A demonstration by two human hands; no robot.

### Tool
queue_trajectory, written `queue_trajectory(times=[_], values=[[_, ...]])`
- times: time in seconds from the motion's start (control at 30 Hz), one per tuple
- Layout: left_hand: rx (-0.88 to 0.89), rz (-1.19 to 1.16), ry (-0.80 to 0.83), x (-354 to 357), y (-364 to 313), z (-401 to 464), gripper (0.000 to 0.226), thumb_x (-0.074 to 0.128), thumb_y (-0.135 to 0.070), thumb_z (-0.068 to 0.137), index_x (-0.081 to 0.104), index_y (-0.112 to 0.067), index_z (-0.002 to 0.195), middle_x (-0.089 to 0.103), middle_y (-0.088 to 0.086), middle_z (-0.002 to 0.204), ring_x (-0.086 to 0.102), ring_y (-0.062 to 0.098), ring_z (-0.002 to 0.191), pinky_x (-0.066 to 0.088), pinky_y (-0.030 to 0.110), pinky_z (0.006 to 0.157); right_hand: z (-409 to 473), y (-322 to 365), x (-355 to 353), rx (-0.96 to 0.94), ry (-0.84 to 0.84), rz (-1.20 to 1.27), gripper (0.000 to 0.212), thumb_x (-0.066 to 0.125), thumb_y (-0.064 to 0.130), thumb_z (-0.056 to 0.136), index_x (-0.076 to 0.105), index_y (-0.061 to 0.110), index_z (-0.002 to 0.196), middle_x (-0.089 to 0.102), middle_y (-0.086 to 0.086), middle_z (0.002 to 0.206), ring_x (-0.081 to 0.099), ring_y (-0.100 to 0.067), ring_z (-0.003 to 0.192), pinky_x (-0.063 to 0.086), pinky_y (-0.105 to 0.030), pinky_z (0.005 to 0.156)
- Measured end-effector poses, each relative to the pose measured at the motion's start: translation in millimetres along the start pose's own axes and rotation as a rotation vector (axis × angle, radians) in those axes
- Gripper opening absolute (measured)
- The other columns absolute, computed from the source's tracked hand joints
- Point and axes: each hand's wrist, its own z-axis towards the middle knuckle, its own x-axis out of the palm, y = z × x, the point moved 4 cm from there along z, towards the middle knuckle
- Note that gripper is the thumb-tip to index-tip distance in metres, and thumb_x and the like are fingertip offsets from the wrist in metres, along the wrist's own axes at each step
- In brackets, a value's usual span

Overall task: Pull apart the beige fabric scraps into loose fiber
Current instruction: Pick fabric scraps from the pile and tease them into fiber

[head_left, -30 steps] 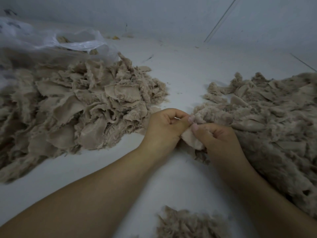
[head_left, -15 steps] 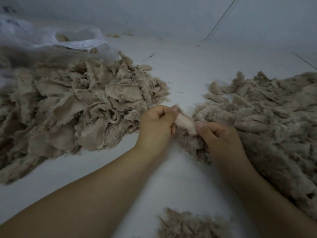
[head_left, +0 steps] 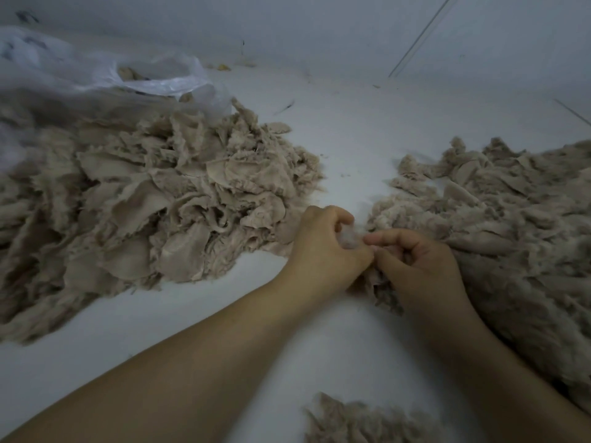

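Observation:
My left hand (head_left: 323, 247) and my right hand (head_left: 419, 263) meet at the centre, knuckles almost touching. Between their fingertips sits a small beige fabric scrap (head_left: 350, 238), pale and fuzzy, pinched by both hands. A big heap of flat beige scraps (head_left: 166, 206) lies on the left, just beyond my left hand. A pile of looser, fluffier beige fiber (head_left: 499, 219) spreads on the right, under and behind my right hand. Most of the held scrap is hidden by my fingers.
Everything lies on a white surface (head_left: 345, 145). A clear plastic bag (head_left: 105, 75) with more scraps slumps at the back left. A small tuft of beige fiber (head_left: 361, 420) lies near the bottom edge. Pale walls close the back.
The scrap was stretched between my hands half a second ago. Now the hands have come back together and the piece is bunched between the fingertips. Both hands shifted slightly toward me.

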Motion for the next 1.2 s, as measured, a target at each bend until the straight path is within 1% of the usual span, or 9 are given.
queue_trajectory(times=[0.1, 0.33, 0.53, 0.73, 0.87, 0.93, 1.0, 1.1, 1.2], values=[[0.118, 0.232, 0.014, 0.1, -3.2, 0.4, 0.014, 0.067, -0.009, 0.080, 0.059, -0.020, 0.080, 0.046, -0.001, 0.099, 0.051, 0.008, 0.078, 0.041, 0.015, 0.068, 2.2, 0.2, -0.8, -0.013, -0.021, -0.090, 0.022, 0.070, 0.000, 0.084, 0.071, 0.022, 0.085, 0.044, 0.005, 0.056, 0.043, -0.007, 0.053, 0.041, -0.017, 0.050], [-0.018, -0.307, -0.160, -6.4, 5.0, 7.7, 0.023, 0.049, -0.008, 0.099, 0.049, -0.020, 0.079, 0.055, 0.011, 0.068, 0.051, 0.021, 0.063, 0.043, 0.036, 0.059, -2.5, 10.0, 3.2, -0.017, 0.023, -0.033, 0.037, 0.060, -0.016, 0.083, 0.072, 0.012, 0.103, 0.056, -0.010, 0.061, 0.051, -0.001, 0.044, 0.043, -0.013, 0.044], [0.005, -0.347, -0.193, -3.3, 6.4, 3.5, 0.021, 0.055, -0.006, 0.096, 0.052, -0.017, 0.078, 0.050, 0.007, 0.063, 0.044, 0.014, 0.054, 0.037, 0.032, 0.052, -7.3, 3.1, -9.6, -0.003, -0.046, 0.008, 0.027, 0.056, 0.006, 0.097, 0.077, 0.023, 0.092, 0.077, 0.000, 0.089, 0.072, -0.019, 0.084, 0.057, -0.034, 0.070], [-0.065, -0.370, -0.176, 12.8, 0.9, -10.0, 0.016, 0.054, -0.029, 0.089, 0.051, -0.028, 0.074, 0.054, -0.002, 0.062, 0.048, 0.015, 0.055, 0.042, 0.039, 0.052, -22.8, 0.2, -27.0, 0.023, -0.113, 0.042, 0.031, 0.052, 0.012, 0.100, 0.079, 0.026, 0.094, 0.077, 0.003, 0.097, 0.072, -0.014, 0.094, 0.057, -0.022, 0.079], [-0.061, -0.387, -0.140, 12.7, -3.2, -11.0, 0.024, 0.054, -0.012, 0.097, 0.052, -0.024, 0.076, 0.055, -0.010, 0.058, 0.048, 0.005, 0.050, 0.040, 0.025, 0.050, -28.0, 5.7, -24.6, 0.058, -0.109, -0.032, 0.021, 0.062, 0.011, 0.094, 0.075, 0.022, 0.105, 0.076, -0.010, 0.094, 0.071, -0.025, 0.089, 0.059, -0.030, 0.076], [-0.050, -0.365, -0.135, 12.9, -6.5, -11.6, 0.026, 0.055, -0.009, 0.096, 0.053, -0.024, 0.075, 0.055, -0.007, 0.060, 0.050, 0.009, 0.054, 0.044, 0.035, 0.052, -28.4, 7.3, -21.4, 0.076, -0.055, -0.109, 0.025, 0.066, 0.015, 0.091, 0.073, 0.024, 0.114, 0.069, -0.026, 0.096, 0.065, -0.040, 0.088, 0.058, -0.046, 0.077], [-0.049, -0.414, -0.139, 11.3, -7.8, -10.4, 0.024, 0.056, -0.007, 0.096, 0.054, -0.021, 0.076, 0.060, 0.002, 0.067, 0.056, 0.017, 0.062, 0.052, 0.045, 0.061, -27.1, 8.9, -17.3, 0.066, 0.000, -0.147, 0.028, 0.066, 0.019, 0.092, 0.072, 0.029, 0.117, 0.065, -0.020, 0.076, 0.060, -0.036, 0.064, 0.055, -0.033, 0.061], [-0.086, -0.492, -0.150, 4.8, -4.4, -8.5, 0.019, 0.057, -0.007, 0.096, 0.056, -0.018, 0.080, 0.061, 0.004, 0.070, 0.058, 0.017, 0.064, 0.053, 0.041, 0.062, -18.8, 9.6, -9.2, 0.026, 0.070, -0.185, 0.018, 0.065, 0.020, 0.093, 0.074, 0.029, 0.105, 0.040, -0.004, 0.055, 0.040, -0.015, 0.045, 0.036, -0.019, 0.041], [-0.095, -0.530, -0.078, 2.2, -2.0, -9.5, 0.016, 0.065, -0.003, 0.090, 0.056, -0.015, 0.087, 0.059, 0.004, 0.069, 0.055, 0.017, 0.057, 0.047, 0.030, 0.054, -8.3, 6.5, -5.5, 0.046, 0.088, -0.174, 0.011, 0.067, 0.020, 0.092, 0.071, 0.014, 0.083, 0.045, -0.022, 0.058, 0.041, -0.027, 0.048, 0.040, -0.033, 0.045]])
